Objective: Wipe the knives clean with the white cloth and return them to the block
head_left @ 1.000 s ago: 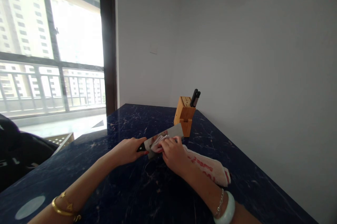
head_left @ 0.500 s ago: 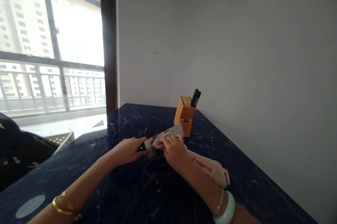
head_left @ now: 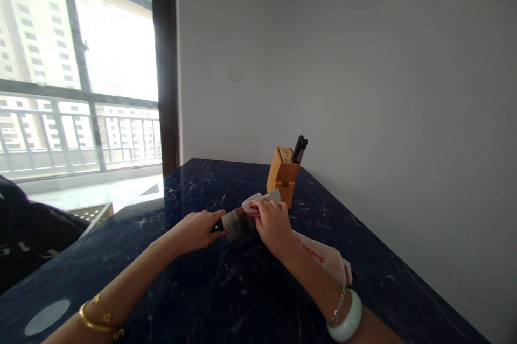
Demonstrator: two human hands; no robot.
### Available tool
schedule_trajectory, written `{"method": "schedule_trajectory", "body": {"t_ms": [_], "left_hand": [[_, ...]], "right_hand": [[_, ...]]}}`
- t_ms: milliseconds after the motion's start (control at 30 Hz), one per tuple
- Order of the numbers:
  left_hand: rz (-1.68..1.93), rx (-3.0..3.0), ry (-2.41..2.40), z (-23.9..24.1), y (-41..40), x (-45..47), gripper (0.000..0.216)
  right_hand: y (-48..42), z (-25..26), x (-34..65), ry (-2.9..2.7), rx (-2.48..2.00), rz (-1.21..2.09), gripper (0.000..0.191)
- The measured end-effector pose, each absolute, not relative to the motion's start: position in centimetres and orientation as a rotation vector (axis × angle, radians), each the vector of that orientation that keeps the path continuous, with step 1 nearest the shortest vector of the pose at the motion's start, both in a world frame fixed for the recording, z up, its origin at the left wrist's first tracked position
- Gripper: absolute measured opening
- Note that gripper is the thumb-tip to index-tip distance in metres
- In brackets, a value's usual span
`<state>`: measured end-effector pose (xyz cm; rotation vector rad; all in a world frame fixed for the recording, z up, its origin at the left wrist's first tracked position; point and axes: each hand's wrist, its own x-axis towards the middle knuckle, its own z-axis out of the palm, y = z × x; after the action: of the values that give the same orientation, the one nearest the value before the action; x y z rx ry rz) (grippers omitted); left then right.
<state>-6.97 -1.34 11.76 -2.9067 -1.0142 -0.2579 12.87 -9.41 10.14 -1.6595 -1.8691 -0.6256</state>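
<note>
Between our fingers lay the broad steel cleaver [head_left: 242,220], blade running left to right.
Our left hand [head_left: 197,230] clenched its black handle; our right hand [head_left: 273,223] pinched a folded pale cloth [head_left: 253,203] on its far end.

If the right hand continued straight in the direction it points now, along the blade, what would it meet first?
Most likely the wooden knife block. The right hand presses a cloth on the cleaver and points away toward the block, just beyond the blade tip. Depth is unclear; it might pass to its left.
</note>
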Motion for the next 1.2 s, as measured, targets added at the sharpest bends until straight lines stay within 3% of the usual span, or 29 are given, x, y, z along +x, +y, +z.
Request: {"method": "schedule_trajectory", "body": {"t_ms": [267, 433, 700, 1000, 1200], "left_hand": [[-0.234, -2.906, -1.037, 12.0, -1.6, -6.8, 0.034], [-0.244, -2.899, -1.051, 12.2, -1.7, -6.8, 0.039], [-0.252, -2.928, -1.076, 11.9, -1.3, -6.9, 0.041], [-0.247, -2.921, -1.078, 11.8, -1.2, -7.0, 0.045], [-0.231, -2.905, -1.073, 12.1, -1.6, -6.8, 0.040]], "right_hand": [[-9.6, 9.5, 10.4, -2.106, -1.562, -0.745, 0.018], [-9.3, 10.3, 12.6, -1.905, -1.744, -0.673, 0.019], [-10.4, 9.7, 11.3, -2.271, -1.650, -0.574, 0.014], [-9.4, 9.4, 15.1, -1.964, -1.907, -0.606, 0.017], [-9.9, 9.7, 12.2, -2.167, -1.681, -0.552, 0.015]]}}
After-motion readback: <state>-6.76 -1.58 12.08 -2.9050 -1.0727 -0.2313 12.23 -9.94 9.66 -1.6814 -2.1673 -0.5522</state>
